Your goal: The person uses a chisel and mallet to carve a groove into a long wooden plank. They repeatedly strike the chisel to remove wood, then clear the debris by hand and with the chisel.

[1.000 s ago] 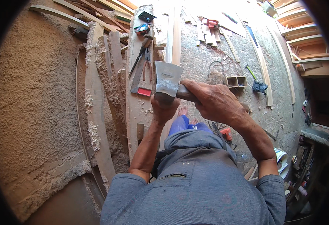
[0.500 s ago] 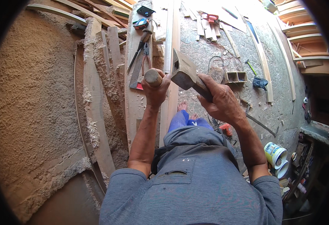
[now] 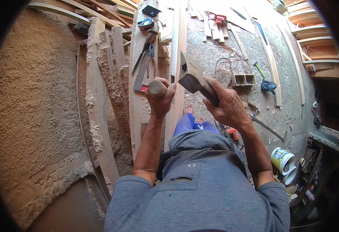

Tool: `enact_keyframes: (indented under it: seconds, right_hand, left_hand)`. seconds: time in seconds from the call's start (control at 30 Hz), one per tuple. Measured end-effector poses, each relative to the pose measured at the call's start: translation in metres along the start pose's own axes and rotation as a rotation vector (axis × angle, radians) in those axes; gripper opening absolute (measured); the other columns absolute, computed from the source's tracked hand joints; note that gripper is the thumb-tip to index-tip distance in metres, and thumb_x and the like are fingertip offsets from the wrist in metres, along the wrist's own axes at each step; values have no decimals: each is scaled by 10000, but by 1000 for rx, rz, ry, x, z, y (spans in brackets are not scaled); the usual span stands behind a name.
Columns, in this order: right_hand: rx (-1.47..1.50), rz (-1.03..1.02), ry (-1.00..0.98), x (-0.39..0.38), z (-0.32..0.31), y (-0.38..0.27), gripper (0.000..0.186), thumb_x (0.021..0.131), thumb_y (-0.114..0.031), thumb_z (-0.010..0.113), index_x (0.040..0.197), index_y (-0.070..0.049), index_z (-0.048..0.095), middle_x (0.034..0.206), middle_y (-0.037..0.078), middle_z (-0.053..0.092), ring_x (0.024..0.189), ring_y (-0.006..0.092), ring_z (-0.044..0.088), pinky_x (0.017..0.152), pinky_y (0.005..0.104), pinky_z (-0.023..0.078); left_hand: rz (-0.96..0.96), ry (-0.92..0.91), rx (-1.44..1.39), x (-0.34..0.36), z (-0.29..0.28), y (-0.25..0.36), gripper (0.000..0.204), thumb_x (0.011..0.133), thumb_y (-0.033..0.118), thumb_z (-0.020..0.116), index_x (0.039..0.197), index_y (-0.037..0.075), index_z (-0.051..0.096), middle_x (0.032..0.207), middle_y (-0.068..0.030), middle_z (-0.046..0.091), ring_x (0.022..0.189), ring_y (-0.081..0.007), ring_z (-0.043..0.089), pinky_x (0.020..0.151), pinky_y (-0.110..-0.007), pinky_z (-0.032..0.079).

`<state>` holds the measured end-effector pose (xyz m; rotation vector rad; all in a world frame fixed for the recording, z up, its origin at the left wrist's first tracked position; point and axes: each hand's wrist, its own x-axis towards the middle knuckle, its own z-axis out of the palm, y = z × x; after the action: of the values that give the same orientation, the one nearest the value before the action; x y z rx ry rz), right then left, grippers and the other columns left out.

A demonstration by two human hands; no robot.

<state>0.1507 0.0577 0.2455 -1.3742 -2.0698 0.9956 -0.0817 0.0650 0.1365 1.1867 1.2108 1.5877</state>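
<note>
My left hand [image 3: 160, 103] is closed round an upright wooden handle [image 3: 156, 88], its round end facing up; what lies below the fist is hidden. My right hand [image 3: 228, 103] grips the dark haft of a hatchet-like tool, its broad metal head [image 3: 192, 72] raised just right of the handle end, apart from it. Beneath both runs a long pale timber [image 3: 179, 42] with a small dark slot [image 3: 173, 79]. Left of it, a board [image 3: 137, 112] carries pliers [image 3: 151, 62], a tape measure [image 3: 145, 24] and a square with a red part [image 3: 142, 88].
Rough planks [image 3: 97, 77] with shavings lie left, beside a sawdust-covered surface [image 3: 42, 108]. On the floor [image 3: 212, 54] rightward are wood strips [image 3: 240, 44], wires, a hollow block [image 3: 242, 79], a green-handled tool [image 3: 258, 72], an orange power tool [image 3: 233, 134] and white buckets [image 3: 283, 162].
The metal head, earlier directly over my left hand, has swung rightward and turned, uncovering the handle end. My left hand rose slightly. Little differs from half a second ago.
</note>
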Motion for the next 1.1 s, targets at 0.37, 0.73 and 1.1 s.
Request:
enact_keyframes:
  seconds: [0.37, 0.73, 1.1]
  right_hand:
    - [-253, -321, -32, 12, -24, -43, 591, 855, -41, 732, 1403, -91, 518, 1040, 184, 731, 844, 346, 753, 697, 428, 631]
    - [-460, -376, -254, 16, -14, -58, 468, 972, -125, 618, 1420, -117, 482, 786, 108, 628, 632, 255, 685, 509, 406, 550]
    - [23, -127, 5, -4, -8, -16, 597, 859, -61, 728, 1414, -77, 507, 964, 230, 708, 857, 370, 737, 736, 439, 579]
  left_hand:
    - [183, -12, 124, -25, -5, -8, 238, 859, 110, 789, 1050, 15, 684, 1035, -86, 693, 962, -193, 670, 837, -357, 529]
    - [175, -98, 354, -58, -38, -77, 284, 914, 187, 729, 1175, 88, 675, 1095, -116, 693, 1039, -306, 665, 925, -443, 518]
    - [321, 37, 51, 48, -14, 78, 294, 845, 50, 834, 1061, 14, 639, 961, -16, 639, 800, -118, 616, 754, -278, 526]
